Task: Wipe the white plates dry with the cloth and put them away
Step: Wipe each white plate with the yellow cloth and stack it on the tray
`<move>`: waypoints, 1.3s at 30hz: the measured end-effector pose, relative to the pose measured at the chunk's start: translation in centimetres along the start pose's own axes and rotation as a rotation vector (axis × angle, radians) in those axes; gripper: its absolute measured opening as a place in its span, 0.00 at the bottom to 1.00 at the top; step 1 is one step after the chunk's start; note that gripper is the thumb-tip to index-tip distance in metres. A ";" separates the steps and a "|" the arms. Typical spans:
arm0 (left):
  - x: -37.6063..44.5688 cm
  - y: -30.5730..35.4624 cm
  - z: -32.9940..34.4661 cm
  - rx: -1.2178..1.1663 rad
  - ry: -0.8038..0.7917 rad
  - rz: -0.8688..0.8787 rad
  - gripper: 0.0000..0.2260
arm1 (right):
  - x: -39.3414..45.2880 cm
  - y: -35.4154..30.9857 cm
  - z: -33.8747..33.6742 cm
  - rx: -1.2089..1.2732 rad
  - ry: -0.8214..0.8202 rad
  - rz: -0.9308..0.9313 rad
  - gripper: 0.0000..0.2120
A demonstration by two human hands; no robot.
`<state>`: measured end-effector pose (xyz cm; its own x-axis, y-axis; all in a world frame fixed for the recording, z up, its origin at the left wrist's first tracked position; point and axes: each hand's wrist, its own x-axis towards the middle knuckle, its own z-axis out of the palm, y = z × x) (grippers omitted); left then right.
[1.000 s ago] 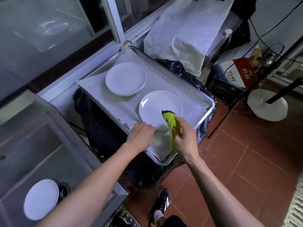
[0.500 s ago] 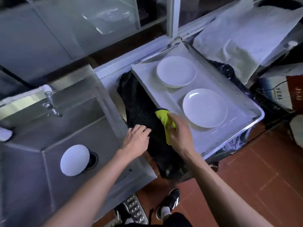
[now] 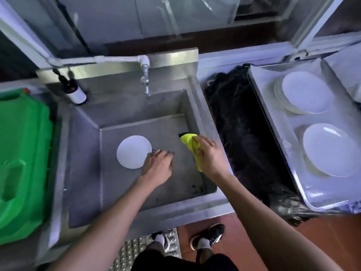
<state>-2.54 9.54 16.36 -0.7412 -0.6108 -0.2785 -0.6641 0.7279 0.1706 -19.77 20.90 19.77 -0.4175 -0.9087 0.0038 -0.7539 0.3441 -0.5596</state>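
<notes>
One white plate (image 3: 134,151) lies on the floor of the steel sink (image 3: 136,216). My left hand (image 3: 157,166) hovers inside the sink just right of that plate, fingers relaxed and holding nothing; whether it touches the rim I cannot tell. My right hand (image 3: 210,156) grips a yellow cloth (image 3: 189,140) over the sink's right side. On the right, a metal tray (image 3: 273,122) carries two stacks of white plates, a far stack (image 3: 304,92) and a near stack (image 3: 330,150).
A tap (image 3: 145,79) juts over the sink's back wall, with a dark bottle (image 3: 75,90) on the ledge beside it. A green plastic container (image 3: 21,165) stands left of the sink. Black bags (image 3: 246,137) fill the gap between sink and tray.
Both hands have left the tray and swung left into the sink. The left hand has come beside the plate there; the right still holds the cloth.
</notes>
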 end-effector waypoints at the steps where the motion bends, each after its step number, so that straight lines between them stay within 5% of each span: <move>1: -0.5 -1.7 0.1 -0.010 0.000 -0.017 0.15 | 0.5 -1.3 1.0 -0.021 -0.016 -0.014 0.23; 17: -5.3 -20.3 2.3 -0.303 0.026 -0.291 0.18 | 6.1 -14.4 12.3 -0.209 -0.179 -0.160 0.20; 30: -1.1 -25.9 11.1 -0.537 -0.022 -0.567 0.20 | 11.4 -10.8 23.4 -0.063 -0.332 -0.091 0.20; 39: 4.9 -28.9 18.5 -0.941 0.047 -0.828 0.25 | 14.1 -6.4 28.5 0.061 -0.302 -0.076 0.18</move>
<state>14.82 -8.70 -7.45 -0.0582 -0.8024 -0.5939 -0.7297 -0.3718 0.5739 -6.36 -0.84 -0.17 -0.1845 -0.9635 -0.1938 -0.7413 0.2659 -0.6162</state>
